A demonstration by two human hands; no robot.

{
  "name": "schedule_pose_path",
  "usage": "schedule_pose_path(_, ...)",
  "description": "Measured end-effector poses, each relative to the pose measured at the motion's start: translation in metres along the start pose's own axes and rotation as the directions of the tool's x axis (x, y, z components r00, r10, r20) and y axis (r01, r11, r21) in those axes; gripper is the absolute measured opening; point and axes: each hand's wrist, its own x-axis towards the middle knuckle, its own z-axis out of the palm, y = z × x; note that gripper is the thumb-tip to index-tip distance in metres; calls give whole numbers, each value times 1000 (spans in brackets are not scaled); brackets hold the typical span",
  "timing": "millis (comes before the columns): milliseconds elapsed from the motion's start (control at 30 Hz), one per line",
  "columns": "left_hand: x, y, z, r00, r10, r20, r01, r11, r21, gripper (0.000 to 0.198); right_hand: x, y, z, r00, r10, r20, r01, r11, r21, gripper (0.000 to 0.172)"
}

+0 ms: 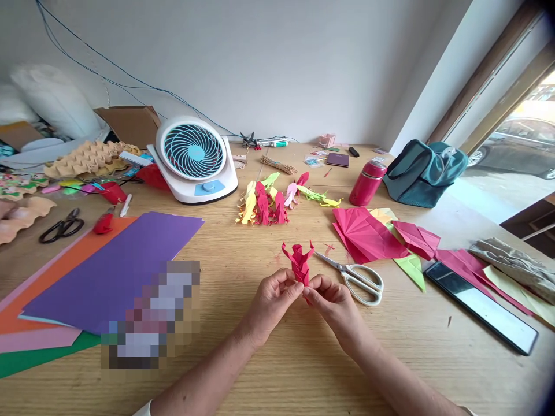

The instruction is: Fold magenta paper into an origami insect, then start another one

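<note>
A person's left hand (274,301) and right hand (333,301) are meeting, both pinching a red paper figure (299,263).
They are gripping its lower end over the table (281,375), seemingly to keep the upper folds uncrushed; scissors (349,270) are lying just beside the right hand, probably for easy reach; red sheets (366,234) are spreading beyond; farther back, folded figures (262,203) are clustering near a fan (195,153).

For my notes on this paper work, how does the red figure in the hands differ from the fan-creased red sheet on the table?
The red figure is folded narrow and compact; the red sheet is spread wide with fanned creases. The left hand and right hand pinch the red figure's lower end, while the red sheet lies on the table. Both are red paper.
</note>
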Motion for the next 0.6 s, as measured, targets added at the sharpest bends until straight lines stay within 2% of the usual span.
schedule_pose_path(133, 1, -6, 1, 991, 11, -134, -6, 999, 37, 25, 3, 9, -1, 999, -5, 31, 6, 999, -32, 37)
schedule_pose_path(233, 3, -10, -2, 981, 33, -189, -24, 998, 54, 23, 2, 7, 0, 998, 37, 58, -30, 993, -111, 41)
schedule_pose_path(433, 5, -13, -3, 985, 13, -172, -6, 999, 42, 22, -1, -2, -1, 1000, -5, 10, 7, 966, -259, 42)
schedule_pose_path(600, 4, -10, -2, 990, -21, -142, 25, 999, 24, 20, -3, -2, -2, 999, -30, 43, 42, 951, -305, 35)
